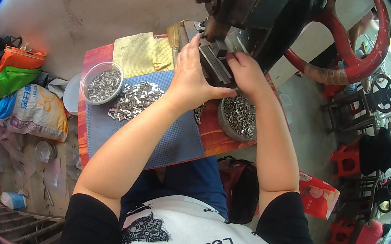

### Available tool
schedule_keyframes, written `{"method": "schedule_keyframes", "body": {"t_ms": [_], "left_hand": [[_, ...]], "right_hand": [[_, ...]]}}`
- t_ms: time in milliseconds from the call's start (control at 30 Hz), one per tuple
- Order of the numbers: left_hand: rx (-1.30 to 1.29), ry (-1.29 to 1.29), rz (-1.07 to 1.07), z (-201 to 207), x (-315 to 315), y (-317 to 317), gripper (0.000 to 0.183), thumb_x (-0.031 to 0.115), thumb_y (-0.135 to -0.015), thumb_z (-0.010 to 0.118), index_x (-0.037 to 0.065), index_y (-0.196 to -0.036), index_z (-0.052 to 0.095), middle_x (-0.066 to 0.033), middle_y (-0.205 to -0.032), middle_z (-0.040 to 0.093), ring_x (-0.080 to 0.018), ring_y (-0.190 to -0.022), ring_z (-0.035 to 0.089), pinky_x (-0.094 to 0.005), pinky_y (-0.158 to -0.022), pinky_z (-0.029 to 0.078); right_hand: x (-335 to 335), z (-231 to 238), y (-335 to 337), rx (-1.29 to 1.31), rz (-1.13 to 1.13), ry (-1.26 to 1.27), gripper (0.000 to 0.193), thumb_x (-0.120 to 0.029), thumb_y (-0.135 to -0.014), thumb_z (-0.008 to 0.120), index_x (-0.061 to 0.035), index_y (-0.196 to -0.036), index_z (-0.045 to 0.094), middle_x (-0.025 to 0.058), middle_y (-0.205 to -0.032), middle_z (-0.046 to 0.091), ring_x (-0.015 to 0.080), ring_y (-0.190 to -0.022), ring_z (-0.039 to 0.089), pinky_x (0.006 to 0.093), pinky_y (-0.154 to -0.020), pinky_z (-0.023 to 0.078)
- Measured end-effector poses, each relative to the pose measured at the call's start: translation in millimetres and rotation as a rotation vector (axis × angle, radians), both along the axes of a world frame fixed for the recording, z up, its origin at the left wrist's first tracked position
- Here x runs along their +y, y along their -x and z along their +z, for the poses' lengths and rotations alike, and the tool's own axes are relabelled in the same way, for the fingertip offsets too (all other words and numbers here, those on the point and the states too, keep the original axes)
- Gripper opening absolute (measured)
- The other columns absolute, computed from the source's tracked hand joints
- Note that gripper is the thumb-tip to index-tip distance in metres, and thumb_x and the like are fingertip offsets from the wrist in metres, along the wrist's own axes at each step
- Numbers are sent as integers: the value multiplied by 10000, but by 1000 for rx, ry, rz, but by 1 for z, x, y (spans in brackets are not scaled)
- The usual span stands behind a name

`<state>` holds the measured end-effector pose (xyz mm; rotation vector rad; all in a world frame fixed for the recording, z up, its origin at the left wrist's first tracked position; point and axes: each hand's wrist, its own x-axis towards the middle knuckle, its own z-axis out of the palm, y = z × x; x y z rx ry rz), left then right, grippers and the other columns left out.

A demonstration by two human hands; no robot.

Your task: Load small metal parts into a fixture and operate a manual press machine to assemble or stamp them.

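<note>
Ahead of me stands a dark hand press (272, 14), with a grooved metal die block (216, 65) under its ram. My left hand (188, 79) is at the block's left side, open, its fingers stretched up toward the ram and its thumb reaching right across the front. On the block's right side is my right hand (247, 75), its fingers curled in against the metal and partly hidden; what they hold, if anything, does not show. A clear plate (236, 43) stands just beyond it. Below my right wrist sits a round tub (235, 135) full of small metal pieces.
A pile of small metal pieces (137, 101) lies on a blue mat (173, 146), beside a clear tub (83, 90) of silvery pieces. A yellow cloth (135, 52) lies behind. The press's red handwheel (380, 42) hangs at upper right. Bags (36, 110) crowd the left floor.
</note>
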<state>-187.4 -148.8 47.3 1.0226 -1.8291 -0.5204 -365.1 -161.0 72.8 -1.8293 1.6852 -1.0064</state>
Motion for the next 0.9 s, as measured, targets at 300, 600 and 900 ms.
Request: {"method": "schedule_keyframes", "body": {"t_ms": [300,600,900], "left_hand": [[16,-25,64,1,4,-5,1358,371,-560,961,-34,-1539,111,-263,-1370,444,-408,-1297,423,-464,-1133,326],[21,6,58,-2,-7,-2,1349,355,-559,947,-43,-1540,111,-206,-1348,464,-373,-1281,424,-451,-1141,293],[-64,-166,-79,6,-73,-8,1461,441,-514,958,-75,-1555,73,-238,-1473,412,-388,-1400,349,-425,-1195,260]], "right_hand": [[35,10,42,-80,-623,991,444,-249,-907,761,13,-1177,526,123,-1127,588,224,-938,579,363,-812,473],[41,66,148,-1,-746,963,623,-48,-852,731,118,-1247,279,281,-1090,603,305,-754,745,386,-655,613],[66,213,174,65,-594,619,314,-95,-854,745,28,-1080,565,101,-828,657,197,-664,678,318,-633,566]]}}
